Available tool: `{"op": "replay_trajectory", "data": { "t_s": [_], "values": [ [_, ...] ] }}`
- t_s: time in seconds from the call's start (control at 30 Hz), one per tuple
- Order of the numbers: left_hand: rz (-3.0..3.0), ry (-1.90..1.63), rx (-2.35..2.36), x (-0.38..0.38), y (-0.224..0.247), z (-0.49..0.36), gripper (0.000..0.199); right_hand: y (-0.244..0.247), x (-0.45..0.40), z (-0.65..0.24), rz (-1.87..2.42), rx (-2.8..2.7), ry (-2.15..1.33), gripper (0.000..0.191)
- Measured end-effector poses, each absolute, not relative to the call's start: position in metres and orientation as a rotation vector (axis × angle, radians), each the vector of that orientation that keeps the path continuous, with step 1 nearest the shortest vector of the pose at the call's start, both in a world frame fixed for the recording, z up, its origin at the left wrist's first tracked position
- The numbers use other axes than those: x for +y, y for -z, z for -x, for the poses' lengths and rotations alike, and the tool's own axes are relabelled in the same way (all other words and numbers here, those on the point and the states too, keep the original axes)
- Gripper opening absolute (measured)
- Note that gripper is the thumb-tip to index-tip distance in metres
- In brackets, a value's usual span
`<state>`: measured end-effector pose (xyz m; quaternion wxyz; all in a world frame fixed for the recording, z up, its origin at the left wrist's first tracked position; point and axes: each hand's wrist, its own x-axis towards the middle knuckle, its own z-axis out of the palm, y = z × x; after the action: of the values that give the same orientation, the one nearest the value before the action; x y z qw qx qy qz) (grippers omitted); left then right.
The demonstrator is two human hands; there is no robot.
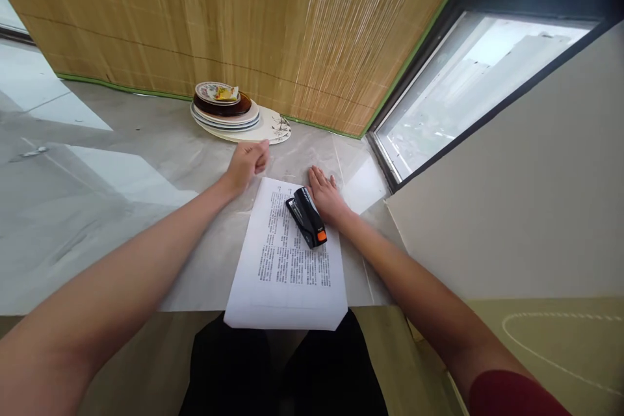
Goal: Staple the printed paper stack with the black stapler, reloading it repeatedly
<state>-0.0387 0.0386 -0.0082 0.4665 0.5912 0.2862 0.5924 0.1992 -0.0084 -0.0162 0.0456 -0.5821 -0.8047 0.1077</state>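
Printed sheets of white paper (263, 296) lie on the grey marble-look surface, their near end sticking out past its front edge. On the paper rests a black stapler (308, 218) with an orange end, tilted along the page. My left hand (246, 166) is closed in a loose fist beyond the paper's far left corner, with nothing visible in it. Lying flat with fingers stretched out, my right hand (325, 195) is at the paper's far right corner, close beside the stapler. Whether its palm touches the paper is hidden.
A stack of plates (227, 119) with a small yellow packet (227, 93) on top stands at the back, on an oval white board (275, 127). Behind hangs a bamboo blind (195, 19). A dark-framed window (468, 91) and a pale wall (526, 182) are on the right.
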Motion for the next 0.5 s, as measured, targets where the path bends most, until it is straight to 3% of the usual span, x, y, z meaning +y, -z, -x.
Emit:
{"op": "replay_trajectory", "data": {
  "t_s": [0.1, 0.23, 0.5],
  "values": [
    [-1.956, -1.263, 0.829, 0.032, 0.017, 0.026, 0.048, 0.017, 0.003, -0.205, 1.664, -2.463, -0.327, 0.063],
    [-2.373, -0.894, 0.871, 0.026, 0.023, 0.020, 0.012, 0.003, -0.007, -0.204, 1.485, -2.221, -0.213, 0.039],
    [-2.522, -0.660, 1.001, 0.023, 0.025, 0.022, 0.020, -0.022, -0.060, -0.205, 1.449, -2.315, -0.562, 0.034]
  ]
}}
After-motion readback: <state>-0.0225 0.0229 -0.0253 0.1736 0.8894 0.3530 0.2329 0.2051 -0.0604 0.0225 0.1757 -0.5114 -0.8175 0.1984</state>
